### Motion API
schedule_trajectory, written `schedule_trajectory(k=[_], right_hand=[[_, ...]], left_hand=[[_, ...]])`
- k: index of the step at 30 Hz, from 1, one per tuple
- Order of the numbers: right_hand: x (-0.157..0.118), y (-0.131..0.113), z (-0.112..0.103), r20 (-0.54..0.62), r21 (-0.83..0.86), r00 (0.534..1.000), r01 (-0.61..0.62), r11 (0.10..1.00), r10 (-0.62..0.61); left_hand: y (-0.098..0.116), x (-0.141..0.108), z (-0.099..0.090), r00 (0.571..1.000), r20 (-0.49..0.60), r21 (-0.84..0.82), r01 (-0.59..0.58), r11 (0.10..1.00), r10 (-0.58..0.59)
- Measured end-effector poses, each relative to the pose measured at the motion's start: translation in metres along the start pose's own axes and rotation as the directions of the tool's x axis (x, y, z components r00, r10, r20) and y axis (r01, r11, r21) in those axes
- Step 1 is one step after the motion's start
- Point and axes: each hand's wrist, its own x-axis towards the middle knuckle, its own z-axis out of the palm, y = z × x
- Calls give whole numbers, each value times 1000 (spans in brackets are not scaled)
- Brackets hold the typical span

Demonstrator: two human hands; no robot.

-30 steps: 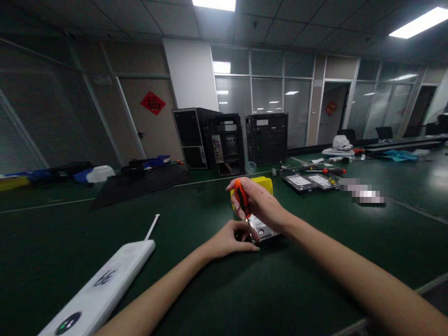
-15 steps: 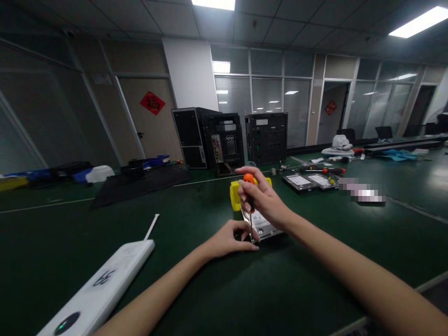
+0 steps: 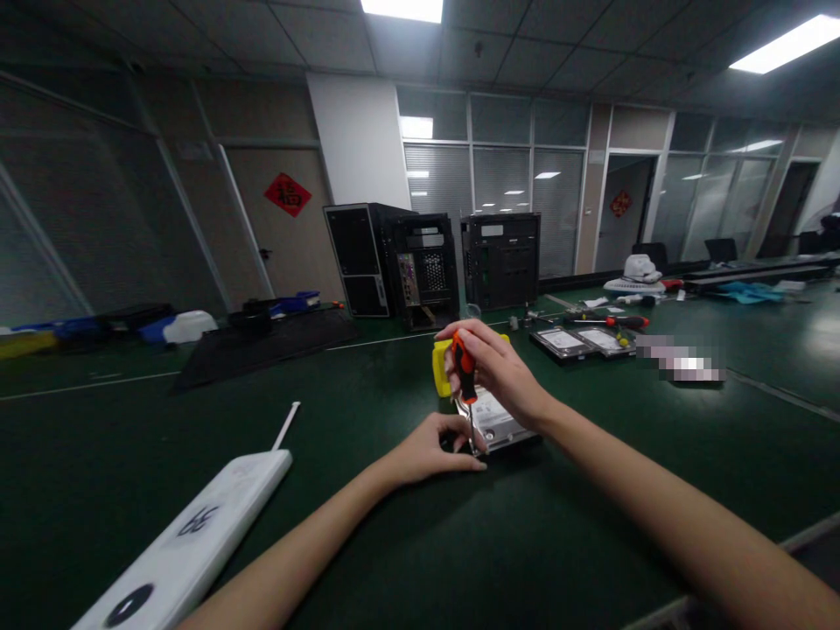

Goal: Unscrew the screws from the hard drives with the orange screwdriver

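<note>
My right hand [image 3: 502, 372] is closed around the orange and black handle of a screwdriver [image 3: 465, 367]. Its thin shaft points down, and the tip meets the near left corner of a silver hard drive [image 3: 502, 426] lying on the green table. With thumb and fingers on that same corner, my left hand [image 3: 437, 451] grips the hard drive, close beside the screwdriver tip. Just behind the drive is a yellow object [image 3: 442, 367], partly hidden by my right hand.
Black computer cases [image 3: 502, 262] stand at the back. Two more hard drives [image 3: 561, 341] lie right of centre, near another screwdriver [image 3: 633, 322]. A white device marked 39 [image 3: 227, 494] lies at the left front. A black mat [image 3: 262, 350] is behind it.
My right hand has shifted its fingers and turned on the screwdriver, so more of the handle shows. The left hand and the hard drive stay in place.
</note>
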Motion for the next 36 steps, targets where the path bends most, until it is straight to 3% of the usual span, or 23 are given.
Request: schedule_trajectory(k=[9, 14, 20, 26, 36], right_hand=[[2, 7, -2, -55, 61, 995, 84, 995, -81], [3, 7, -2, -22, 36, 998, 67, 997, -66], [0, 3, -1, -62, -68, 996, 61, 996, -65], [0, 3, -1, -35, -2, 999, 5, 1000, -5], [0, 3, -2, -19, -72, 998, 56, 996, -58]], left_hand=[[4, 0, -1, 1000, 9, -3, 9, 1000, -9], [6, -1, -1, 1000, 15, 6, 16, 1000, -16], [6, -1, -2, 1000, 14, 10, 6, 1000, -6], [4, 0, -1, 1000, 14, -14, -14, 1000, 14], [1, 0, 0, 1000, 10, -18, -8, 1000, 8]])
